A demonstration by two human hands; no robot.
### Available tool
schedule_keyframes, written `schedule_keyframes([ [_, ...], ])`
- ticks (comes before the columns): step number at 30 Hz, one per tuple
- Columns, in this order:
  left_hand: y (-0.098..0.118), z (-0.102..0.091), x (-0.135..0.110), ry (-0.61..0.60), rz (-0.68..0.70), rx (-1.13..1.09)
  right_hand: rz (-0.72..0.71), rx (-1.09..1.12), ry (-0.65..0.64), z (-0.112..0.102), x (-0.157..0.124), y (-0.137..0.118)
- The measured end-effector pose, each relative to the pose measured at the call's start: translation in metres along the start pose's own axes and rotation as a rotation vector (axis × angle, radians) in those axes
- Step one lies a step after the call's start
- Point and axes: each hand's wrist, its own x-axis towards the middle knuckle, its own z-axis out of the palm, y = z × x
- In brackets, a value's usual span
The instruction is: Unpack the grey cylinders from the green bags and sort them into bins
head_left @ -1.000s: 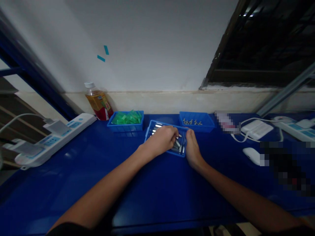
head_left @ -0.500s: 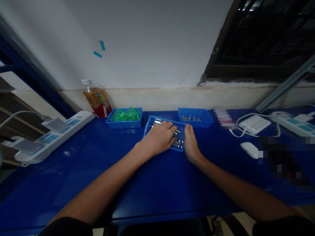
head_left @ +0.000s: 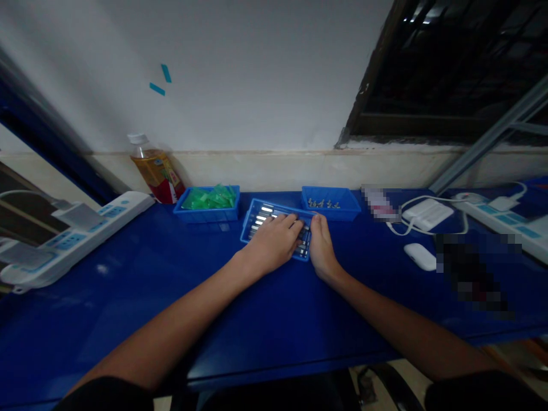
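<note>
Person's L hand (head_left: 274, 240) is over the mid of a blue tray (head_left: 247, 220), fingers part bent & slightly spread, tips down among metal bars (head_left: 258, 221); can't tell if they've got hold of one, hand covers the spot. R hand (head_left: 323, 248) is at the tray's R end, thumb up along the rim, other fingers mostly hidden, so can't tell how far closed they are. Tray sits btwn the hands on a blue table (head_left: 257, 325), turned at an angle, w/ bars side by side at its L end & more showing by the R rim. Behind it, to the L: small bin (head_left: 206, 214) w/ green packs (head_left: 214, 198), bottle (head_left: 156, 174) just beside, then a power strip (head_left: 85, 234). Behind, to the R: another bin (head_left: 340, 214) w/ small metal bits (head_left: 321, 203). Further R: white charger (head_left: 429, 215) w/ cable, & nearer the person a white case (head_left: 419, 257), next to a pixelated dark patch
</note>
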Motion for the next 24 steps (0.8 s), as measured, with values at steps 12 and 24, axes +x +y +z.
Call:
schedule_keyframes([
  [12, -0.016, -0.007, -0.007, -0.003, -0.063, 0.040, 0.102, 0.034, -0.013, -0.001, 0.000, -0.002],
  [24, -0.021, 0.001, -0.004, -0.005, 0.118, -0.082, 0.062, -0.018, -0.026, -0.001, 0.000, -0.007],
])
